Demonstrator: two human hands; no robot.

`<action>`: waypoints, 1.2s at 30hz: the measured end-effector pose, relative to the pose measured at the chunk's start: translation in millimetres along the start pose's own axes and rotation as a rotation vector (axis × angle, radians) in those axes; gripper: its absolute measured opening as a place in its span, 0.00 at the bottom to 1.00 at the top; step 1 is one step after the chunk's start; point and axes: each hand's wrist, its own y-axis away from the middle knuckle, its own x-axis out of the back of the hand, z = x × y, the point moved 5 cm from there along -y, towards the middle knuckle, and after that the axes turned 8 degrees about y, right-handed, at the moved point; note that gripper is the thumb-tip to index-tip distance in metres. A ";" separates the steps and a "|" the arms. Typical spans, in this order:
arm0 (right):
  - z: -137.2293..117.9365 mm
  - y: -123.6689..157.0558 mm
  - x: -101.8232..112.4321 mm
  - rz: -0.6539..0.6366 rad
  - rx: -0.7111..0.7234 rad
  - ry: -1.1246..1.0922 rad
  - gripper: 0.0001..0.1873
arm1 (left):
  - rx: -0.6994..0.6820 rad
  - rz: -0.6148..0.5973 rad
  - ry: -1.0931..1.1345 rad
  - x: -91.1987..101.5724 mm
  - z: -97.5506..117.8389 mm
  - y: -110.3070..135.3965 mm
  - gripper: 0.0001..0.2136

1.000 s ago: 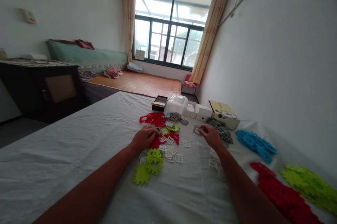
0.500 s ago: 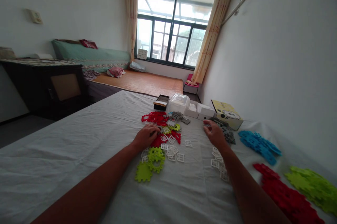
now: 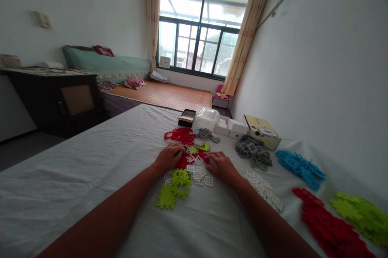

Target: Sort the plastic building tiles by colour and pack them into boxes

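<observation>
Toward the middle of the cloth, my left hand (image 3: 169, 156) is closed at the left side of a mixed pile, its fingers curled around something too small to make out. Across the pile, my right hand (image 3: 222, 166) lies low with slightly bent fingers apart, the tips by the red toothed pieces (image 3: 184, 161). White window-shaped lattice pieces (image 3: 199, 174) are scattered between and in front of both hands. Nearer me sit lime-green toothed plates (image 3: 166, 197). Beyond the hands are more red pieces (image 3: 178, 135) and grey ones (image 3: 204, 133).
On the right lie a dark grey heap (image 3: 254, 151), white lattice pieces (image 3: 263, 187), blue pieces (image 3: 300, 168), red pieces (image 3: 330, 225) and lime-green pieces (image 3: 360, 213). Along the back stand a black box (image 3: 186, 118), a clear plastic box (image 3: 207, 118), white boxes (image 3: 238, 129) and a yellow box (image 3: 263, 132).
My right hand has moved left from the dark grey heap to the right side of the middle pile. My left hand has stayed almost in place.
</observation>
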 end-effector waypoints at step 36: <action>130.8 40.8 71.2 0.182 -0.361 -0.239 0.14 | -0.007 -0.031 -0.042 1.6 1.1 -2.2 0.11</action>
